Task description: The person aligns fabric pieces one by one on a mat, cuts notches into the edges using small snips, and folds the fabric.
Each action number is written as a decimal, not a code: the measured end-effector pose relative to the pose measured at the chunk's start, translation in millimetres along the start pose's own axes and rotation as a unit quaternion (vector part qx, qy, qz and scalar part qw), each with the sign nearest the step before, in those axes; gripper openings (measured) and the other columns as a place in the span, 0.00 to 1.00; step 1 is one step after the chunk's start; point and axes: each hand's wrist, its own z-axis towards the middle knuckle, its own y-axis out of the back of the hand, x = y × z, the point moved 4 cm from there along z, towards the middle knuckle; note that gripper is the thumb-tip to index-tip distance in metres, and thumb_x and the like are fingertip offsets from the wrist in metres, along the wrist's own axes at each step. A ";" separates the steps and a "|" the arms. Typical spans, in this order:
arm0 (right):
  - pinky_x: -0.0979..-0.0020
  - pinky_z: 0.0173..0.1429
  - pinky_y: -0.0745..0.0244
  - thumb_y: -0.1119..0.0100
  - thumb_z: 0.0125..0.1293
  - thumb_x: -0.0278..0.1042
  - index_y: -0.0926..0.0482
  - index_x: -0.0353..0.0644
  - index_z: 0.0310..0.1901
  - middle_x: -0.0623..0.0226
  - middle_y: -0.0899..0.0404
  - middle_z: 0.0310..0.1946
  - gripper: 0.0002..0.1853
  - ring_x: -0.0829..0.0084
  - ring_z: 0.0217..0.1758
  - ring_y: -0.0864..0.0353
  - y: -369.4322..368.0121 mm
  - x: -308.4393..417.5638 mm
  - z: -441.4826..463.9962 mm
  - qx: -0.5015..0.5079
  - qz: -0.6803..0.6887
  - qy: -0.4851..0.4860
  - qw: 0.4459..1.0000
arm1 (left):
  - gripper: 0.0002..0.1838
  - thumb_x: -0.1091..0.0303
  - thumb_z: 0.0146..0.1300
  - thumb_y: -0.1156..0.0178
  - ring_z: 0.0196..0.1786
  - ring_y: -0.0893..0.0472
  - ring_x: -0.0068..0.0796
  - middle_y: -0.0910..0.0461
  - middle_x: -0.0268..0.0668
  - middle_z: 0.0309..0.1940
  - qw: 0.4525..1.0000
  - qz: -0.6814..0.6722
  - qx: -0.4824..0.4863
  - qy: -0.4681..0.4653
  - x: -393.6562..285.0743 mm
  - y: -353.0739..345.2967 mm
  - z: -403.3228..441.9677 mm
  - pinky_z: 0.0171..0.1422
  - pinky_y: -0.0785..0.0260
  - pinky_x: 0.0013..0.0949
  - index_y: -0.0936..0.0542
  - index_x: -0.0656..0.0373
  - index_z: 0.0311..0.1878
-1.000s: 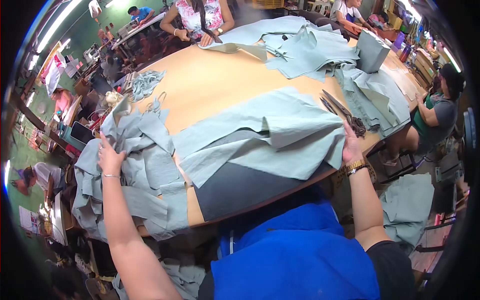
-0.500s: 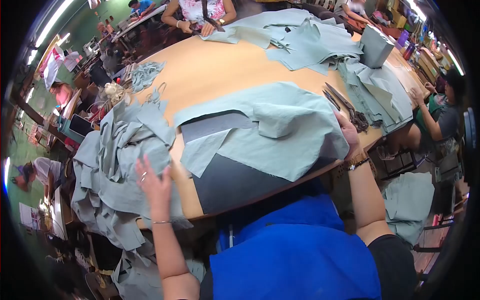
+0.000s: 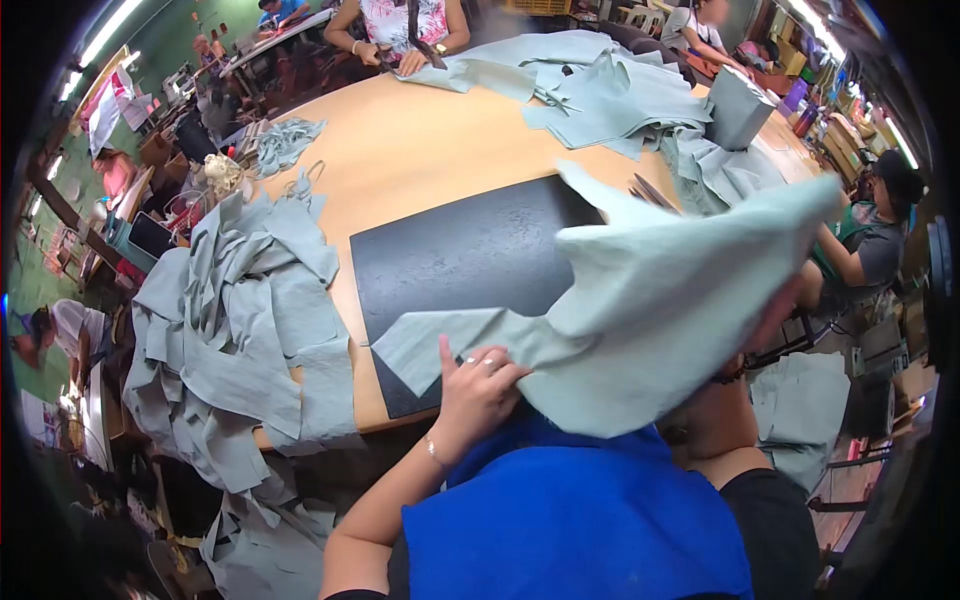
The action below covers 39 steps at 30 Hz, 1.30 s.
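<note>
Left hand pinches the grey-green fabric panel, raised partly over the black mat at the near edge of the table; right hand blurs behind, grip unreadable. Even tension should limit creases.

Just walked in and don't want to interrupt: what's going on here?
A person is handling a pale green cloth over a dark mat on the table. The left hand is at its near edge; the right hand, blurred and partly hidden, seems to hold up the right end. The left end lies on the mat while most is raised. A heap of similar cloth lies to the left; across the table, another person's hands touch more cloth.
</note>
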 end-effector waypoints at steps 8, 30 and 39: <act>0.57 0.69 0.32 0.61 0.81 0.45 0.27 0.32 0.63 0.50 0.23 0.60 0.25 0.52 0.64 0.24 -125.5 7.5 91.4 0.072 -0.219 0.517 0.824 | 0.11 0.65 0.76 0.49 0.49 0.21 0.21 0.19 0.34 0.50 0.784 -0.512 -0.236 0.259 70.1 106.1 -6.7 0.54 0.27 0.31 0.24 0.61 0.52; 0.55 0.74 0.38 0.50 0.74 0.50 0.29 0.49 0.69 0.54 0.29 0.68 0.26 0.54 0.72 0.31 -170.5 -200.0 6.1 0.538 -0.168 -0.073 0.823 | 0.32 0.45 0.78 0.56 0.61 0.21 0.42 0.23 0.47 0.63 0.624 -0.621 -0.192 0.433 216.9 66.7 27.9 0.67 0.30 0.39 0.29 0.66 0.68; 0.56 0.61 0.26 0.42 0.68 0.38 0.23 0.39 0.58 0.53 0.19 0.52 0.20 0.52 0.56 0.20 -24.0 -230.0 72.7 0.387 -0.547 0.035 0.742 | 0.33 0.64 0.59 0.27 0.53 0.20 0.25 0.19 0.37 0.55 0.792 -0.443 -0.058 0.416 116.8 71.3 14.3 0.59 0.29 0.29 0.28 0.67 0.65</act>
